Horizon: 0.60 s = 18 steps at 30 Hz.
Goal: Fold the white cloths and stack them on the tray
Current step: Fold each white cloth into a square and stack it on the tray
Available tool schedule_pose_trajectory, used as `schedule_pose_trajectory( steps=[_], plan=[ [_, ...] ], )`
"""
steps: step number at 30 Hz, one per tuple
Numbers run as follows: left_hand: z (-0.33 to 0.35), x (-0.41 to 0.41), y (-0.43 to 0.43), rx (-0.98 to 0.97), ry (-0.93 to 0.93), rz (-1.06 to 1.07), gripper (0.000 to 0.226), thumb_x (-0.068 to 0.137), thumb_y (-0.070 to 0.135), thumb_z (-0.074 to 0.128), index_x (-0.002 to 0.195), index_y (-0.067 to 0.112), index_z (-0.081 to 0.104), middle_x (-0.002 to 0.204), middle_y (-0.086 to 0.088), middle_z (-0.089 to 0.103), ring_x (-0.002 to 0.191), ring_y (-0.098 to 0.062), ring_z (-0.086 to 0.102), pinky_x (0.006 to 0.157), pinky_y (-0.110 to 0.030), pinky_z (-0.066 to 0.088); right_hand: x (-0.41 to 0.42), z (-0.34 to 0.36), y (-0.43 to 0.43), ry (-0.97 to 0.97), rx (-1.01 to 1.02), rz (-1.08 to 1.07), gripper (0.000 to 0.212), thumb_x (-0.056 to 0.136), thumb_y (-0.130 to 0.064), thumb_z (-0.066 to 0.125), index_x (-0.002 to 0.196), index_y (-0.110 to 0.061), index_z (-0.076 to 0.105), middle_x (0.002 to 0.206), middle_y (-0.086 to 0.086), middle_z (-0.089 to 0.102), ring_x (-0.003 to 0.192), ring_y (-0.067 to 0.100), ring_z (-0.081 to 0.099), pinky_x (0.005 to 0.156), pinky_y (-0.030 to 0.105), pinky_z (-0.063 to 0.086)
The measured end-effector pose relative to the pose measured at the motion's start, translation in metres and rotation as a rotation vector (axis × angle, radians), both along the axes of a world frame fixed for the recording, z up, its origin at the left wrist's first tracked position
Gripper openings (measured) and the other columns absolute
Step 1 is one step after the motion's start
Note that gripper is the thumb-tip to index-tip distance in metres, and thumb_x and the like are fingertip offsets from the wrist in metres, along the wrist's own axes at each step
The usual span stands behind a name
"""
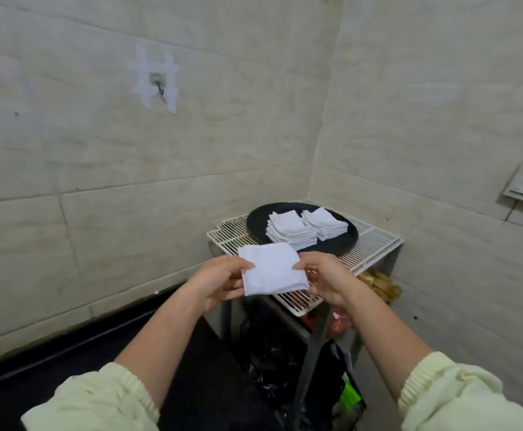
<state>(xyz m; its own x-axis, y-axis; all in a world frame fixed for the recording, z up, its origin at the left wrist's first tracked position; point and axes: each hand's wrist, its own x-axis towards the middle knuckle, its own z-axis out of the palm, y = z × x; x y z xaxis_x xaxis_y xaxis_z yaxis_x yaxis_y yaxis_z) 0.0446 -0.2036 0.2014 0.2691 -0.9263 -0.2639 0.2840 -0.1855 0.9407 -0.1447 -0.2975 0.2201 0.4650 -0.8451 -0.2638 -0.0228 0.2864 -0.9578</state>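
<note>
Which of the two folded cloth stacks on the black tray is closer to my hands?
The left stack, the taller one; the right stack sits farther back.

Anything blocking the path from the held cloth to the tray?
Nothing visible. The cloth, pinched by the left hand and right hand, is held over the wire rack, just short of the black tray. The nearer stack and farther stack on it have uncovered tops.

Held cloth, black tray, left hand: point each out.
held cloth (pixel 272 270), head view, middle of its face.
black tray (pixel 257 223), head view, bare left rim.
left hand (pixel 219 283), head view, back of hand.
</note>
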Motion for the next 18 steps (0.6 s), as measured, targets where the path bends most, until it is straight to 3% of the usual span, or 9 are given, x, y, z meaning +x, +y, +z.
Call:
schedule_pose_trajectory(
  steps=[2,6,8,15,18],
  plan=[
    [0.011,-0.008,-0.030,-0.009,-0.022,0.002,0.010,0.084,0.009,0.066,0.090,0.017,0.062,0.094,-0.006,0.064,0.071,-0.016,0.061,0.058,-0.024,0.057,-0.008,0.007,-0.030,-0.033,0.003,-0.014,0.027,0.078,0.005,0.056,0.100,-0.004,0.068,0.086,0.007,0.063,0.074,0.018,0.058,0.044,0.021,0.048],
    [0.034,-0.028,-0.094,-0.018,-0.109,0.028,0.007,0.086,0.007,0.064,0.089,0.013,0.064,0.078,-0.004,0.063,0.052,-0.011,0.060,0.049,-0.022,0.053,-0.025,0.020,-0.099,-0.086,-0.012,-0.005,0.018,0.080,0.004,0.054,0.083,-0.009,0.066,0.078,0.005,0.062,0.067,0.018,0.058,0.054,0.027,0.050],
    [0.041,-0.037,-0.123,-0.019,-0.159,0.037,0.009,0.086,0.009,0.065,0.095,0.011,0.064,0.077,-0.004,0.063,0.055,-0.012,0.061,0.051,-0.023,0.053,-0.031,0.024,-0.134,-0.085,-0.035,-0.001,0.017,0.079,0.002,0.055,0.085,-0.010,0.066,0.079,0.005,0.060,0.067,0.018,0.057,0.060,0.028,0.048],
    [0.048,-0.072,-0.231,-0.026,-0.201,0.150,0.017,0.088,0.011,0.066,0.104,0.010,0.064,0.087,-0.004,0.061,0.073,-0.019,0.062,0.064,-0.028,0.056,-0.049,0.029,-0.266,-0.036,-0.061,0.062,0.011,0.079,-0.002,0.054,0.080,-0.012,0.060,0.074,0.005,0.057,0.063,0.017,0.056,0.055,0.026,0.044],
    [0.041,-0.084,-0.273,0.019,-0.204,0.173,0.021,0.088,0.012,0.066,0.108,0.007,0.064,0.092,-0.007,0.062,0.077,-0.022,0.062,0.068,-0.029,0.057,-0.056,0.023,-0.316,-0.004,-0.062,0.083,0.013,0.078,-0.002,0.056,0.083,-0.012,0.062,0.077,0.005,0.059,0.070,0.020,0.057,0.059,0.028,0.043]
  ],
)
